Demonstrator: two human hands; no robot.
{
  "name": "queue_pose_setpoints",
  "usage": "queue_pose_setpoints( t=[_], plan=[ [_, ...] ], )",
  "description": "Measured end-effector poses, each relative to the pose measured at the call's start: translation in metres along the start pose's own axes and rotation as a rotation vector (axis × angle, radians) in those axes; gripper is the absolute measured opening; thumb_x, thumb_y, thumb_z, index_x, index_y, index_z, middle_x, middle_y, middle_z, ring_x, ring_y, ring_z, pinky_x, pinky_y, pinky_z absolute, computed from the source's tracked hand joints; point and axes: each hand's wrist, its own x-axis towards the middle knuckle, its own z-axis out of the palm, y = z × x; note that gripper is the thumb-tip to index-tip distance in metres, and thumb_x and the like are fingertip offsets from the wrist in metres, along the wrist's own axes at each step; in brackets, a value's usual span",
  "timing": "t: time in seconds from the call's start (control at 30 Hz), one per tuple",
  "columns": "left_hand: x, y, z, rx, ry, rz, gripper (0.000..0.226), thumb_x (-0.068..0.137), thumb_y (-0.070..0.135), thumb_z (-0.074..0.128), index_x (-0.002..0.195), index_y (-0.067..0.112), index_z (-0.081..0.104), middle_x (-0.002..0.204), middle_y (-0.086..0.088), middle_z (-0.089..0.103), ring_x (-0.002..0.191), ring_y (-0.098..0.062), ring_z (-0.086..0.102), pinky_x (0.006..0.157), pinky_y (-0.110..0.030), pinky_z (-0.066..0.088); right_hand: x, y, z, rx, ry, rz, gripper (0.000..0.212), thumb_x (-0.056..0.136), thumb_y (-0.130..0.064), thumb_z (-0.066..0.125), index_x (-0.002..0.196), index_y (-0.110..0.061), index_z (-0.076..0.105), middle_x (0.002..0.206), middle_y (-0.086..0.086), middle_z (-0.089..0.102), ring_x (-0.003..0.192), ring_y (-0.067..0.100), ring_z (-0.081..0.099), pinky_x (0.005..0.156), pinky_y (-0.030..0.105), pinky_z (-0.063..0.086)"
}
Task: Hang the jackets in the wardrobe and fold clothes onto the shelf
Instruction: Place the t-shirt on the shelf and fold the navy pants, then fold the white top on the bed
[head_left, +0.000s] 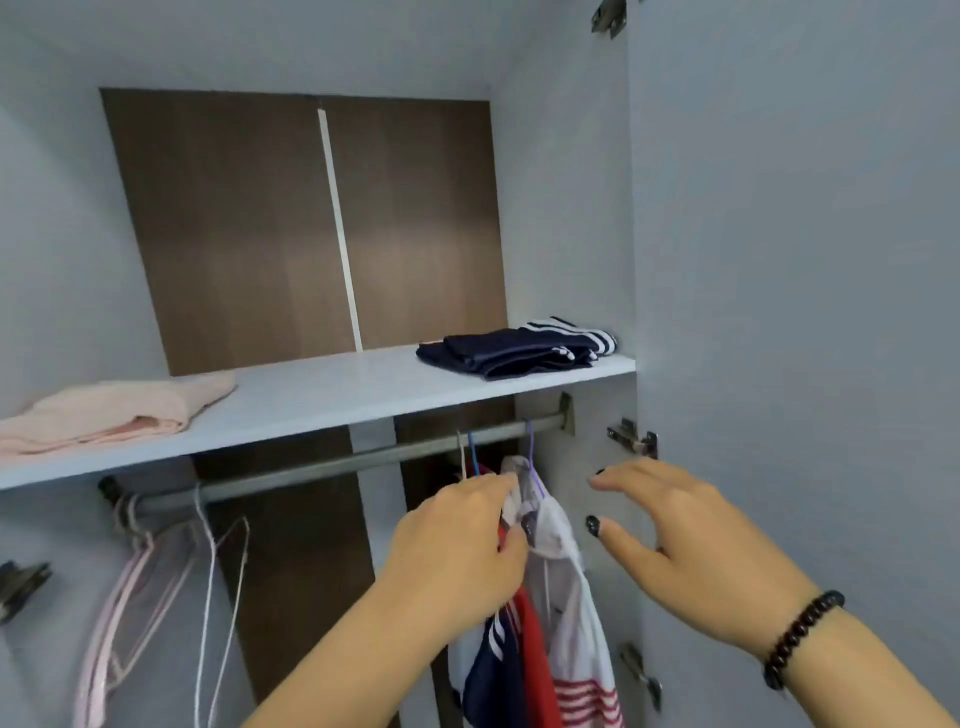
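A white jacket with red stripes hangs on a purple hanger from the grey rail, at the rail's right end. Beside it hang a red garment and a navy one with white stripes. My left hand pinches the white jacket's collar just below the hanger hook. My right hand hovers to the right of the jacket with fingers spread, touching nothing. On the white shelf lie a folded pink garment at the left and a folded navy striped garment at the right.
Several bare hangers, pink and white, hang at the rail's left end. The open wardrobe door stands close on the right, with metal hinges near my right hand. The rail's middle stretch holds nothing.
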Motion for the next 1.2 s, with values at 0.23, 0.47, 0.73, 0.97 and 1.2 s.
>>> queue_pose_setpoints(
  t=[0.23, 0.47, 0.73, 0.97, 1.2],
  plan=[
    [-0.094, 0.014, 0.022, -0.076, -0.136, 0.026, 0.038, 0.097, 0.034, 0.046, 0.134, 0.027, 0.048, 0.132, 0.008, 0.055, 0.114, -0.016, 0.054, 0.094, -0.031, 0.045, -0.101, -0.03, 0.007, -0.074, -0.162, 0.071, 0.042, 0.095, -0.048, 0.041, 0.136, -0.037, 0.041, 0.137, -0.022, 0.04, 0.117, -0.005, 0.046, 0.099, 0.018, 0.04],
    [-0.141, 0.051, 0.037, -0.142, -0.237, 0.056, 0.052, 0.096, 0.034, 0.049, 0.146, 0.032, 0.037, 0.145, 0.012, 0.046, 0.122, -0.014, 0.052, 0.099, -0.031, 0.042, -0.171, -0.029, -0.005, -0.115, -0.23, 0.199, 0.045, 0.095, -0.048, 0.042, 0.138, -0.034, 0.043, 0.143, -0.022, 0.034, 0.098, -0.013, 0.042, 0.095, 0.014, 0.039],
    [-0.17, 0.139, 0.057, -0.244, -0.291, 0.122, 0.051, 0.095, 0.039, 0.051, 0.145, 0.033, 0.04, 0.144, 0.014, 0.047, 0.132, -0.009, 0.043, 0.106, -0.029, 0.039, -0.254, 0.004, -0.051, -0.123, -0.237, 0.309, 0.052, 0.096, -0.049, 0.041, 0.143, -0.028, 0.04, 0.15, -0.017, 0.027, 0.135, -0.001, 0.029, 0.103, 0.011, 0.027],
    [-0.214, 0.258, 0.115, -0.385, -0.412, 0.133, 0.048, 0.094, 0.039, 0.053, 0.142, 0.035, 0.044, 0.142, 0.009, 0.05, 0.11, -0.019, 0.06, 0.099, -0.03, 0.045, -0.371, 0.047, -0.111, -0.176, -0.319, 0.486, 0.052, 0.096, -0.049, 0.043, 0.143, -0.027, 0.04, 0.147, -0.014, 0.033, 0.135, 0.003, 0.03, 0.106, 0.015, 0.028],
    [-0.257, 0.377, 0.148, -0.465, -0.548, 0.272, 0.049, 0.096, 0.038, 0.051, 0.144, 0.034, 0.041, 0.137, 0.003, 0.055, 0.106, -0.022, 0.061, 0.092, -0.029, 0.047, -0.485, 0.085, -0.17, -0.234, -0.369, 0.694, 0.052, 0.096, -0.047, 0.043, 0.142, -0.022, 0.041, 0.146, -0.012, 0.035, 0.133, 0.006, 0.035, 0.104, 0.019, 0.033]
  ],
)
